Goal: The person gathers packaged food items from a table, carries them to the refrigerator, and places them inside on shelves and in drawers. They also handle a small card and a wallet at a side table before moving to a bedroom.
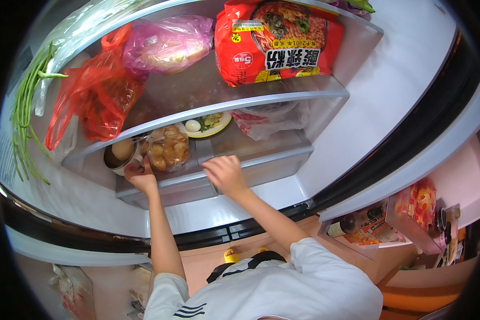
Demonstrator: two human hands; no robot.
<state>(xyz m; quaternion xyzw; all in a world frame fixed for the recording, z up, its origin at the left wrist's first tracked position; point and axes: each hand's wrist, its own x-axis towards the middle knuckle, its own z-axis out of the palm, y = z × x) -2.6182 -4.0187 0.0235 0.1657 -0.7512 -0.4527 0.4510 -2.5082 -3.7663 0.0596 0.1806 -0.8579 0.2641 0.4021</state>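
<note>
My left hand (143, 178) is at the right side of a white cup (120, 169) on the lower refrigerator shelf, its fingers closed around the handle side. Inside the cup lies a round brown item (123, 149), partly in dark shadow. Just right of the cup is a clear plastic bag of round yellow-brown food (167, 150). My right hand (226, 175) hovers by the shelf's front edge, fingers loosely bent, with nothing visible in it. Behind it sits a yellow-rimmed plate (211, 134) with a peeled egg (193, 125) and green vegetables.
Above, the glass shelf (176, 90) bears a red plastic bag (104, 96), a pink bag (172, 46) and a red instant noodle pack (278, 44). Long green beans (22, 116) hang at left. A whitish plastic bag (278, 122) lies lower right. The open door (416, 224) holds bottles and packets.
</note>
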